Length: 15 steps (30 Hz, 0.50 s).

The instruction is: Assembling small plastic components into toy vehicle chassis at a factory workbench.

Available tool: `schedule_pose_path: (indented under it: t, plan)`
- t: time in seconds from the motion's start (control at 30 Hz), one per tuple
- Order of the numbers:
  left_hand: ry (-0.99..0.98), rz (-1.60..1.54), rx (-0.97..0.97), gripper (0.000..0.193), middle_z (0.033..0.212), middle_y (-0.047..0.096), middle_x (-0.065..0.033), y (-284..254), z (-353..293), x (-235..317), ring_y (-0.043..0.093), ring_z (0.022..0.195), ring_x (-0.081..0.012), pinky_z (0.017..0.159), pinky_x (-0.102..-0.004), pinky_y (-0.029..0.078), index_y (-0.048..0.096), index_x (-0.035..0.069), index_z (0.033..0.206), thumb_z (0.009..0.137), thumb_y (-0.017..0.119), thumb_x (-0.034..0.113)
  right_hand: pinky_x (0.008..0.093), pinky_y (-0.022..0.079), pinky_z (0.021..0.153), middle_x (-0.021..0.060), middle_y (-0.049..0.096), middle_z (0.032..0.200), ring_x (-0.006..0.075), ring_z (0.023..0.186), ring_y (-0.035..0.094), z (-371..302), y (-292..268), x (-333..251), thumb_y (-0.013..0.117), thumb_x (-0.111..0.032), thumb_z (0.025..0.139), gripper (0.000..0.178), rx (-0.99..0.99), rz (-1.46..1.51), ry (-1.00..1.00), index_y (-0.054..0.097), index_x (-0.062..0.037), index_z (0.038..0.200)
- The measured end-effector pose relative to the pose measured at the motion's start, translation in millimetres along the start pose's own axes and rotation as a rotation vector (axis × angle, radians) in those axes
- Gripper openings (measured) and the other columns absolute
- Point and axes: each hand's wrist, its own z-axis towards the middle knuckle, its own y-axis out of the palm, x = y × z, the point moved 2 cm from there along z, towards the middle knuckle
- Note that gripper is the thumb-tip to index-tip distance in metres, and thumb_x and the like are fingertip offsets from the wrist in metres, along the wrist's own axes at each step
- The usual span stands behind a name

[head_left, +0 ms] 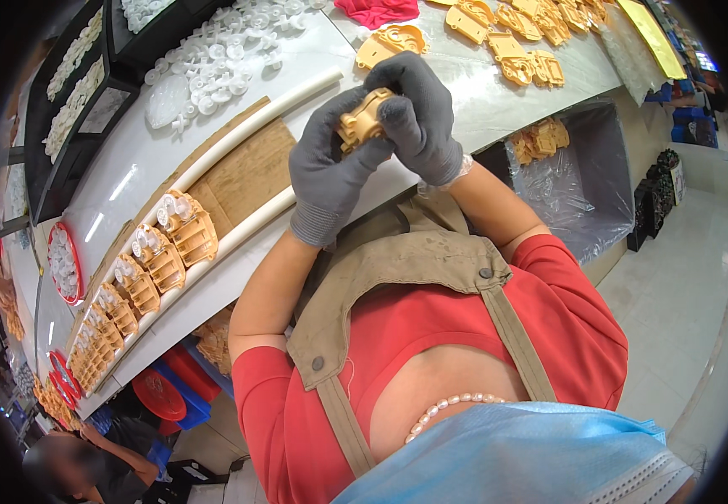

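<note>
Left hand (pixel 328 168), right hand (pixel 424 126): fingers curled snugly round orange part (pixel 366 115), just right of wooden board (pixel 250 172). Board's left stretch: part row (pixel 139 288) with clear pieces (pixel 147 241), likely done. Well right: loose parts (pixel 511 57), likely left.

You can read no text, label, number or sign here. On the yellow sheet (pixel 654 38) at your upper right, nothing is legible; the lit screen (pixel 706 61) beyond it is too small to read, as is the pale panel (pixel 677 184) farther down.
</note>
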Motion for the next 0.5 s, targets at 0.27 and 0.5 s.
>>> schedule_pose_path:
  t: [0.27,0.5]
  plan:
    - [0.034,0.117,-0.003,0.045,0.110,0.059,-0.0089,0,-7,4,0.057,0.096,-0.0126,0.083,-0.0254,0.048,0.053,-0.002,0.116,0.075,0.070,0.001,0.0292,0.040,0.056,0.0105,0.049,0.069,0.0217,0.060,0.048,-3,9,-1,0.044,-0.023,0.091,0.029,0.040,0.130,0.252,0.049,-0.0008,0.074]
    - [0.170,0.139,0.047,0.039,0.109,0.059,-0.0086,-2,-4,1,0.057,0.096,-0.0133,0.082,-0.0259,0.048,0.054,0.000,0.116,0.080,0.068,0.007,0.0264,0.043,0.062,0.0070,0.054,0.079,0.0145,0.067,0.051,-7,5,2,0.047,-0.023,0.090,0.023,0.104,0.344,0.245,0.051,-0.0006,0.088]
